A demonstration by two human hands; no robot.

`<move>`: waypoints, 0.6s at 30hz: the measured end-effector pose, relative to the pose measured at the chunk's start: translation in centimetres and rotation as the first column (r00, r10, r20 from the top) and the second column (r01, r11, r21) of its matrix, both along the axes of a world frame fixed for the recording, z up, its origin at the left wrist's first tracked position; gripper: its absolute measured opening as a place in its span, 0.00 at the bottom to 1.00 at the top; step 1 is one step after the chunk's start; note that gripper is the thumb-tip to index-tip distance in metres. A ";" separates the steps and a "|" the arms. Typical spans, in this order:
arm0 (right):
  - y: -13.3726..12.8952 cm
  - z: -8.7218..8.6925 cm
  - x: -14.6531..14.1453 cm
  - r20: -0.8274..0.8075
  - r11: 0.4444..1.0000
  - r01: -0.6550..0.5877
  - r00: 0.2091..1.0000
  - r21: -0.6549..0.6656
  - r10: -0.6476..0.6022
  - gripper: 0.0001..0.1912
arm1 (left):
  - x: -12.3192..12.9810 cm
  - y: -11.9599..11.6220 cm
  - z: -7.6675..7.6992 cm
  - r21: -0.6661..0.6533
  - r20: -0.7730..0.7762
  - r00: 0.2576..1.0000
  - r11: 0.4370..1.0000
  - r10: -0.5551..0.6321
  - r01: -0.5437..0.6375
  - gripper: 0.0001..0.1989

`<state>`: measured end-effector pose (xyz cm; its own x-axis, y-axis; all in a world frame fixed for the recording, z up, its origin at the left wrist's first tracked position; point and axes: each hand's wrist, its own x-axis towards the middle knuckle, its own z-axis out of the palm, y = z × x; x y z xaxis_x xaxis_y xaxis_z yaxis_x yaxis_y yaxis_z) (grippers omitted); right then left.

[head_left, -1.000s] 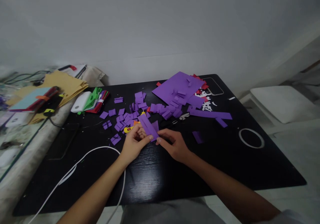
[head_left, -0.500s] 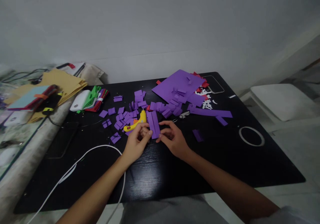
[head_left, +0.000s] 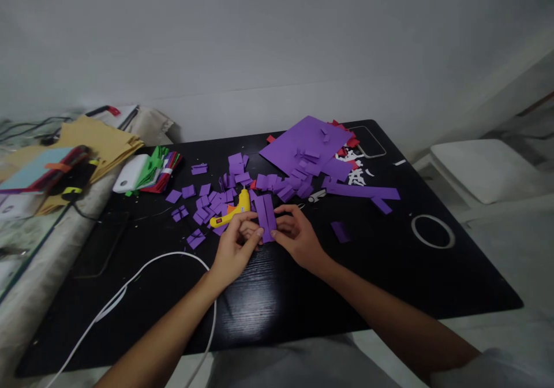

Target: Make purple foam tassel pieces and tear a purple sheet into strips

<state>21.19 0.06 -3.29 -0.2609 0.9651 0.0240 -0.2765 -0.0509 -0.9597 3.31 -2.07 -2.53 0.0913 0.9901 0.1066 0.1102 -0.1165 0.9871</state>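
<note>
A folded purple paper strip (head_left: 265, 217) stands between my two hands, with creases running along its length. My left hand (head_left: 239, 239) pinches its lower left edge between thumb and fingers. On the right edge, my right hand (head_left: 298, 235) holds it the same way, thumb in front. Just behind my left hand a yellow glue gun (head_left: 243, 202) lies on the black table (head_left: 303, 301). Around the gun are many small folded purple pieces (head_left: 210, 204). A large purple sheet (head_left: 298, 145) lies farther back, with small pieces on it.
A white cable (head_left: 142, 272) curves across the left front. Bundled coloured strips (head_left: 162, 171) and brown envelopes (head_left: 101, 140) are at the left. To the right lie a long purple strip (head_left: 363, 191), a tape ring (head_left: 433, 231) and white scraps (head_left: 356, 175). A white stool (head_left: 471, 165) stands beyond.
The right hand's thumb and fingers have closed in on the strip's right edge. The whole view has shifted slightly.
</note>
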 end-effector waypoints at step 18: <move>0.1 0.3 0.0 0.039 0.997 0.012 0.999 -0.074 -0.009 0.11 | -0.4 0.0 0.3 0.023 -0.138 0.990 1.000 0.019 -0.015 0.06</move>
<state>21.18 0.20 -2.98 -0.2504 0.9664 -0.0578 -0.2399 -0.1198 -0.9634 2.93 -2.05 -2.26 0.0899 0.9892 0.1161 0.2477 -0.1351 0.9594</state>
